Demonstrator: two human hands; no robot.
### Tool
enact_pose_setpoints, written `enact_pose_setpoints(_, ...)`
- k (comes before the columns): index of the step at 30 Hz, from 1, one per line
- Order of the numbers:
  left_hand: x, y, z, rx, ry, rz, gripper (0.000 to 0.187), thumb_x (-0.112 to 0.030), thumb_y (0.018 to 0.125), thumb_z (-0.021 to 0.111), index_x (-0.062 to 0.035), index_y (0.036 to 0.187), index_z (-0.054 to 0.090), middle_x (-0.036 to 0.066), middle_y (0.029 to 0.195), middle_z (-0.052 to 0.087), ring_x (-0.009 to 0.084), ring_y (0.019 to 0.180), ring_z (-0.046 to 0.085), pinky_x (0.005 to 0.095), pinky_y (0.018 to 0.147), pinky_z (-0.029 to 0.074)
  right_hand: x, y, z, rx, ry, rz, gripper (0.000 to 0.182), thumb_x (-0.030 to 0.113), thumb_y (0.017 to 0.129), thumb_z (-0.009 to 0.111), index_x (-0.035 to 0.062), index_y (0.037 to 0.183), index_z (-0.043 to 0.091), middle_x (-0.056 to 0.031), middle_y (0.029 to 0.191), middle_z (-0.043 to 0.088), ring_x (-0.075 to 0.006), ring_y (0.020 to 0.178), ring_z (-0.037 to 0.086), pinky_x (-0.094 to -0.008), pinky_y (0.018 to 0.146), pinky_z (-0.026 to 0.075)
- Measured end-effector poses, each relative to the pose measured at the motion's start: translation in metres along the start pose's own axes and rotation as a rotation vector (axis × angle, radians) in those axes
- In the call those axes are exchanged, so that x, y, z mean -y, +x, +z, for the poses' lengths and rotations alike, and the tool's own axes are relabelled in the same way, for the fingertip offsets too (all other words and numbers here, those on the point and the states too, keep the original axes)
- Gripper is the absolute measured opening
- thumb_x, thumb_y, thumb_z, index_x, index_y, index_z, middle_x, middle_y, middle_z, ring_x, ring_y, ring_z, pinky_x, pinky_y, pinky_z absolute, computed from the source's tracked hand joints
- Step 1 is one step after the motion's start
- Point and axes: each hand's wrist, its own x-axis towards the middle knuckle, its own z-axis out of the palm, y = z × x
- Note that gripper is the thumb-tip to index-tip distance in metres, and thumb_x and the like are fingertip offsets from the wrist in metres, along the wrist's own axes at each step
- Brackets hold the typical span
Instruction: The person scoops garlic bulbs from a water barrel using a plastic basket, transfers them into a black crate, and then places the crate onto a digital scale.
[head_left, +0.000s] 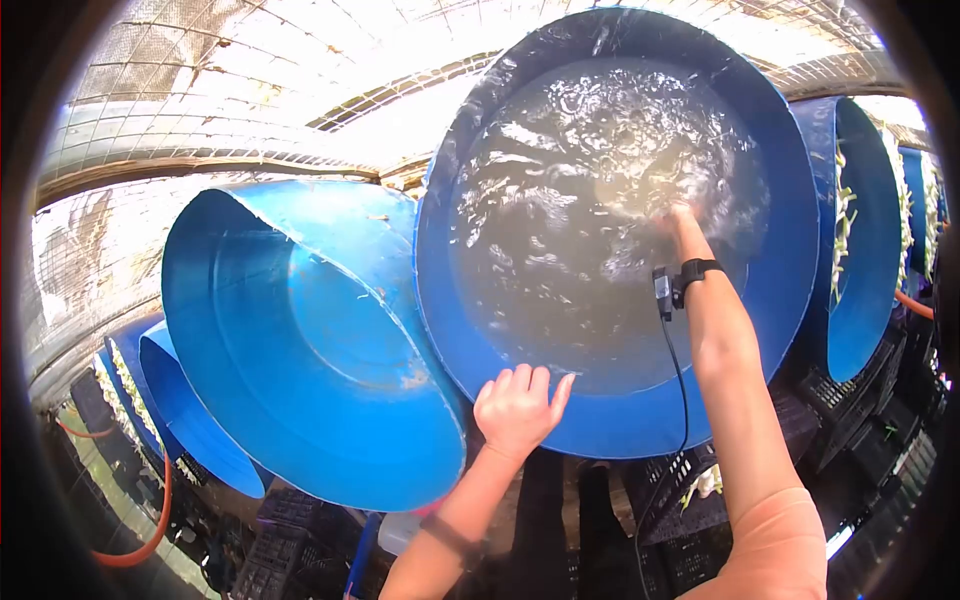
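A large round blue tub (600, 425) holds cloudy, rippling water (540, 270). My right hand (682, 214) is dipped into the water right of the middle, its fingers hidden below the churned surface. A black strap with a small device (672, 288) sits on the right wrist, and a dark cable hangs from it. At the tub's near left rim rests my left hand (522, 408), its fingers curled over the edge and the thumb apart. Directly left, an empty blue tub (340, 400) stands tilted beside the water-filled one.
More blue tubs stand at the far right (865, 250) and far left (190, 420). Black crates (290, 540) lie below at the left, with an orange hose (160, 520) nearby. Wire mesh (250, 90) runs behind the tubs.
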Motion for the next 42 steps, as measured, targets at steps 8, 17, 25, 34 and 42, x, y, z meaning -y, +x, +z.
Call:
enact_pose_setpoints(8,-0.001,0.000,0.002,-0.014,0.027,0.004,0.035,-0.038,0.073,0.072,-0.0145,0.058,0.050,0.001,0.059,0.046,0.0185,0.054,0.050,0.0317,0.047,0.039,0.008,-0.044,-0.014,0.360,0.371,-0.062,0.034,0.006,0.088,0.051,0.0037,0.121,0.048,-0.0151,0.109,0.059,-0.0289,0.086,0.064,-0.0424,0.064,0.057)
enact_pose_setpoints(17,-0.004,-0.004,0.004,-0.033,0.102,-0.032,0.035,-0.039,0.077,0.069,-0.0145,0.059,0.050,0.002,0.060,0.051,0.0209,0.058,0.056,0.0346,0.051,0.044,0.018,-0.100,-0.088,0.595,0.343,-0.107,0.037,0.015,0.089,0.048,0.0017,0.123,0.048,-0.0138,0.115,0.060,-0.0236,0.097,0.063,-0.0356,0.071,0.058)
enact_pose_setpoints(25,-0.010,-0.006,0.001,-0.123,0.061,-0.054,0.022,-0.033,0.079,0.069,-0.0116,0.082,0.063,0.002,0.071,0.060,0.0210,0.064,0.060,0.0345,0.058,0.048,0.025,-0.188,-0.169,0.625,0.068,-0.186,0.043,0.007,0.076,0.051,-0.0083,0.117,0.050,-0.0177,0.099,0.065,-0.0248,0.077,0.068,-0.0324,0.055,0.060)
enact_pose_setpoints(34,-0.107,0.023,-0.034,0.117,-0.393,0.131,0.047,-0.014,0.075,0.069,-0.0092,0.121,0.057,0.017,0.117,0.055,0.0358,0.108,0.053,0.0417,0.090,0.046,0.011,-0.298,-0.222,0.675,-0.138,-0.154,0.046,0.002,0.076,0.050,-0.0063,0.121,0.046,-0.0188,0.100,0.063,-0.0233,0.071,0.067,-0.0287,0.044,0.057)
enact_pose_setpoints(42,-0.098,-0.018,0.018,0.187,-0.509,-0.445,0.049,-0.019,0.068,0.076,-0.0007,0.108,0.054,0.020,0.109,0.050,0.0359,0.098,0.051,0.0423,0.090,0.043,-0.044,-0.361,-0.228,0.641,-0.092,-0.040,0.046,0.001,0.078,0.048,-0.0058,0.124,0.043,-0.0192,0.100,0.062,-0.0252,0.071,0.068,-0.0309,0.044,0.057)
